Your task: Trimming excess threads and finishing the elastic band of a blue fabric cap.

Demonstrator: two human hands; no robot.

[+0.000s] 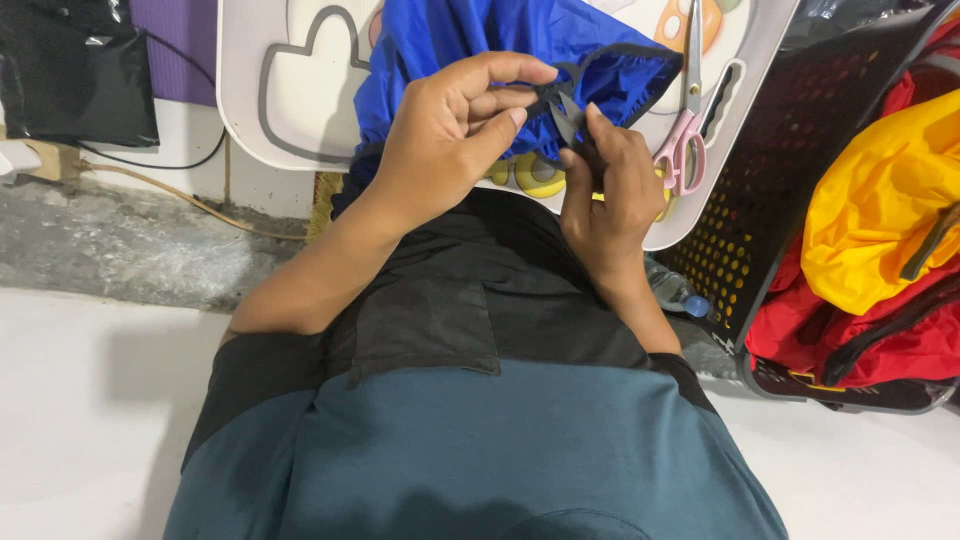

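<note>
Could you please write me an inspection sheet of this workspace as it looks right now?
Surface: white lap tray with cartoon print, resting above the person's lap.
Job's things: blue fabric cover with black elastic hem; small grey snips at the hem.
Clutter: pink-handled scissors on the tray; plastic bottle on the floor.
Grips: left hand pinches the black hem; right hand holds the snips.
Cables: black cable along the wall; a tan cord on the floor.
Surroundings: black perforated basket holding yellow fabric and red fabric; black bag; white floor.
</note>
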